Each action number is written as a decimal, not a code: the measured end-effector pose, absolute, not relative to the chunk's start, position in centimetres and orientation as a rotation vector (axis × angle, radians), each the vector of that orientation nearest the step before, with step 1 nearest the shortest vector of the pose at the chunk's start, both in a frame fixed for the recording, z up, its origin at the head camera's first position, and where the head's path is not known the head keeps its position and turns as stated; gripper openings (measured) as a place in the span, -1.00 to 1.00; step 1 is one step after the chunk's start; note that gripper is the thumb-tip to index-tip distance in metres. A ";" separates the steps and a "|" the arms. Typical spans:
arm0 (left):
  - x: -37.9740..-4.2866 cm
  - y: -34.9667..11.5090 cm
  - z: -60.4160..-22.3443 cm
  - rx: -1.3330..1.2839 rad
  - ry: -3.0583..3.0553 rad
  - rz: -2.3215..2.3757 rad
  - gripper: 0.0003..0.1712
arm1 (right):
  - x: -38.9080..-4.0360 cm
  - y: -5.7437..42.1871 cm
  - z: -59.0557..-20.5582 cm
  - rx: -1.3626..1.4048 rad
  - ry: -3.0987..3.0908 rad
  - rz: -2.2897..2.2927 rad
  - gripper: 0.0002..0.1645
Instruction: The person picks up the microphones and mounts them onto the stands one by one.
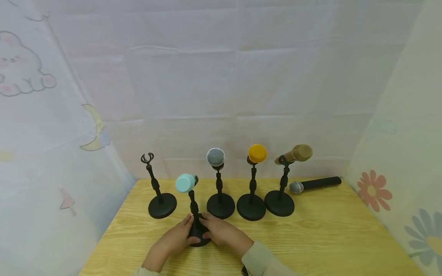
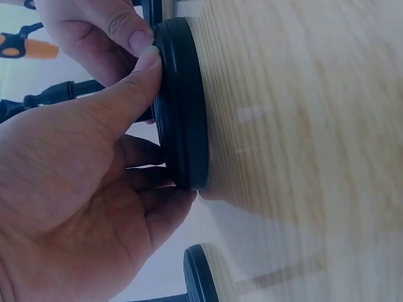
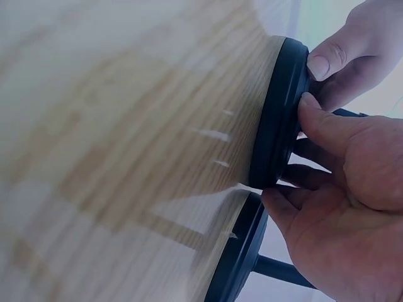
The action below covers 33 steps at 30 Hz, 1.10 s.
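Observation:
A black desktop microphone stand with a round base [image 1: 198, 242] stands at the front middle of the table, carrying a microphone with a light teal head [image 1: 185, 183]. My left hand [image 1: 172, 238] grips the base from the left, thumb on its upper face and fingers around the edge. From the other side my right hand [image 1: 222, 231] holds the same base in a like way. Both wrist views show the base [image 2: 182, 107] standing on the wood, with the two thumbs close together on it. The stand's pole rises between the hands.
Behind stand an empty stand [image 1: 161, 206] at left, then stands with a silver microphone [image 1: 215, 157], a yellow one [image 1: 257, 154] and a gold one [image 1: 302, 153]. A loose black microphone [image 1: 319, 183] lies at right. Printed cloth walls [image 1: 221, 88] enclose the wooden table [image 1: 321, 237].

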<state>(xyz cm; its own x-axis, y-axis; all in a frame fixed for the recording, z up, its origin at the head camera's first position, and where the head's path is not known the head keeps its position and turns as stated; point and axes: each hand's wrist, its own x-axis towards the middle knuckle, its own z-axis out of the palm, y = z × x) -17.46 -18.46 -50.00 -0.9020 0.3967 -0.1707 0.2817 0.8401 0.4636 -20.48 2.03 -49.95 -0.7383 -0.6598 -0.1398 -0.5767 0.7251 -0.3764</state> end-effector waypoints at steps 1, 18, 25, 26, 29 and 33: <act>-17.6 -18.5 -50.1 0.518 2.759 0.644 0.04 | -20.6 2.0 -50.0 -0.975 2.669 -0.451 -0.28; -19.5 -19.7 -50.1 0.462 2.744 0.635 0.03 | -22.4 0.4 -49.8 -0.993 2.710 -0.325 -0.27; -20.2 -20.2 -49.9 0.434 2.726 0.639 0.01 | -23.1 -0.4 -50.0 -0.976 2.708 -0.274 -0.26; -20.3 -20.2 -49.9 0.433 2.724 0.641 0.01 | -23.2 -0.5 -49.9 -0.972 2.706 -0.273 -0.26; -20.7 -20.3 -49.8 0.427 2.716 0.641 0.02 | -23.4 -0.5 -49.8 -0.980 2.700 -0.276 -0.27; -21.1 -20.4 -49.7 0.424 2.711 0.642 0.03 | -23.8 -0.5 -49.9 -1.005 2.698 -0.280 -0.27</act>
